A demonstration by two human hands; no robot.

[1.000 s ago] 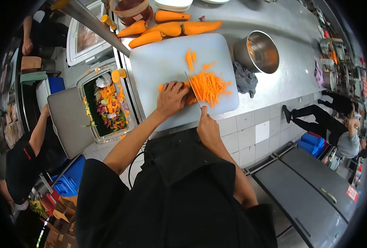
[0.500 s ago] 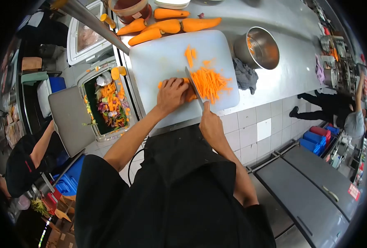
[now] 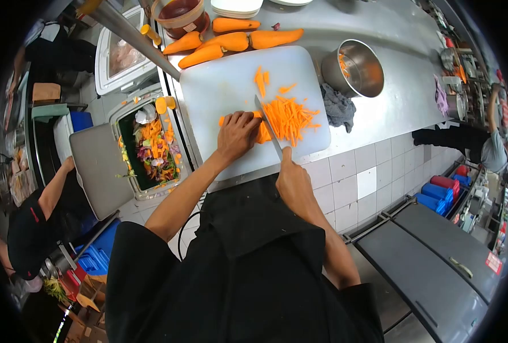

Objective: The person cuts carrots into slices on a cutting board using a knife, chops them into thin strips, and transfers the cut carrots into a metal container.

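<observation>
My left hand (image 3: 237,136) is curled over carrot pieces (image 3: 262,135) on the white cutting board (image 3: 200,97), its fingers pressing them down. A kitchen knife (image 3: 270,127) is in my right hand (image 3: 294,178), which is closed round the handle. The blade lies close to my left fingertips, between the held pieces and a heap of cut carrot strips (image 3: 292,119). Beyond the knife tip are a few carrot slices (image 3: 260,82). The underside of the held carrot is hidden by my left hand.
Several peeled carrots (image 3: 277,38) lie behind the board. To the right stand a steel pot (image 3: 369,68) with some carrot inside and a grey cloth (image 3: 338,106). An open scrap bin (image 3: 115,128) is at the left. One person (image 3: 25,228) is beyond its lid; another (image 3: 494,150) is far right.
The view has shifted slightly. My hands and the knife keep nearly the same place on the board, with the knife handle a little lower in view. The person at left has moved their arm.
</observation>
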